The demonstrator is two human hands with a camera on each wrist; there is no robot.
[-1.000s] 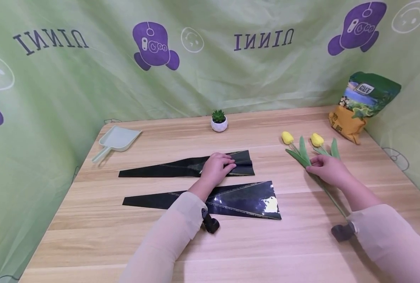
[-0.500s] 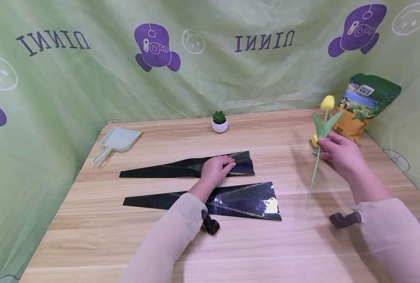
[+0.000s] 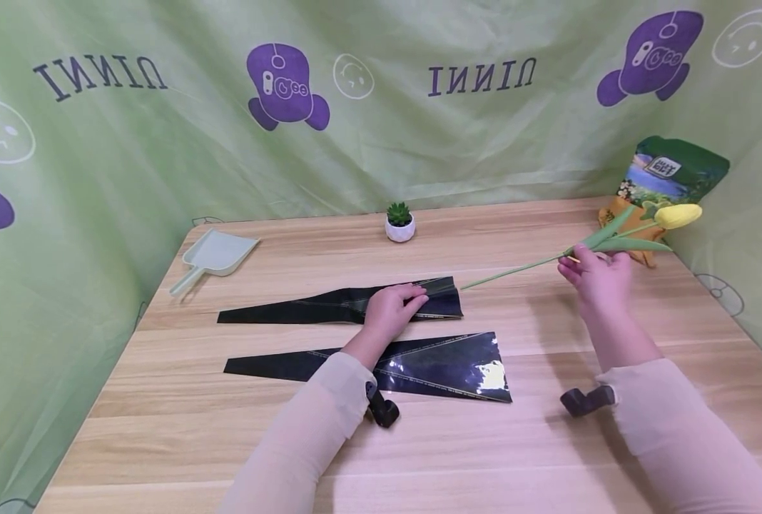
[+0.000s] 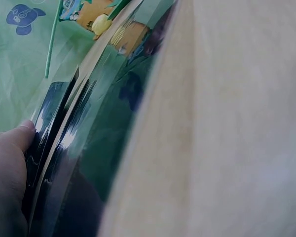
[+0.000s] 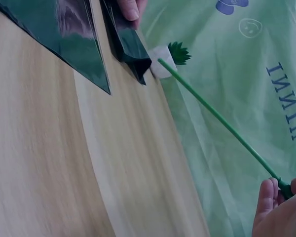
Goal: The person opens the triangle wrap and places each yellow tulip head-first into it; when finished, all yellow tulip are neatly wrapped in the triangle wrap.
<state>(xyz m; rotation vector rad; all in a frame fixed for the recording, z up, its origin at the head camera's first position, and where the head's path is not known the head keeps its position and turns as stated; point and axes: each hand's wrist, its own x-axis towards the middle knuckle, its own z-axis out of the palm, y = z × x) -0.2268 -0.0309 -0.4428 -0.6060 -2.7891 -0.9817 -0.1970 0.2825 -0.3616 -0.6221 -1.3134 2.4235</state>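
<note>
Head view: left fingers [image 3: 408,291] pinch the farther black sleeve [image 3: 336,305] behind its mouth. To their right, yellow tulip [image 3: 606,233], stem tip just outside, gripped below its leaves by right fingers [image 3: 585,258]. Wobbling stem or flattened mouth could snag the tip.

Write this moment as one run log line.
left grip: holds farther black wrapper | right grip: holds yellow tulip raised | stem tip: outside that wrapper, by its wide end | nearer black wrapper: on table
</note>
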